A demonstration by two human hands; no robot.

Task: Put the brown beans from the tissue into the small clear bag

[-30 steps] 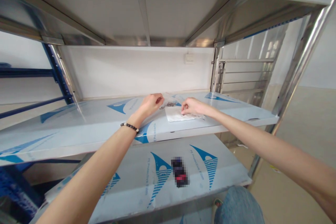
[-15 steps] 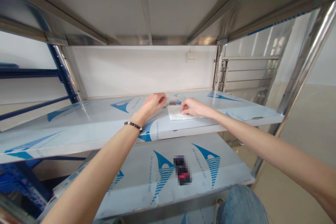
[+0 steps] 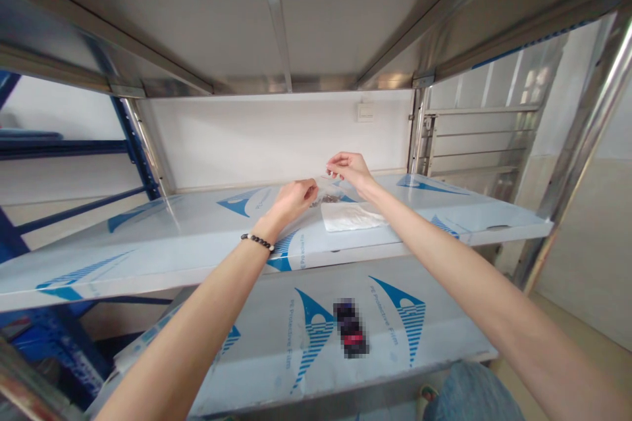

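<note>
A clear plastic bag (image 3: 328, 197) with small dark brown pieces in it lies on the film-covered shelf (image 3: 168, 237). My left hand (image 3: 295, 196), a beaded bracelet on its wrist, is closed at the bag's left side and seems to grip its edge. Above the bag's far right side, my right hand (image 3: 350, 166) is raised with thumb and fingers pinched together. What lies between those fingertips is too small to make out. Just in front of the bag is a folded white tissue (image 3: 348, 218), flat on the shelf and touched by neither hand.
Overhead hangs the underside of an upper metal shelf (image 3: 237, 33). A lower shelf (image 3: 257, 342) bears a blurred dark object (image 3: 350, 329). Metal posts (image 3: 587, 125) stand at the corners, with a blue rack (image 3: 133, 138) to the left. Behind is a white wall with a switch (image 3: 365, 112).
My right hand has risen off the tissue and moved up and back to above the bag. My left hand stays by the bag's left side. The view has shifted slightly.
</note>
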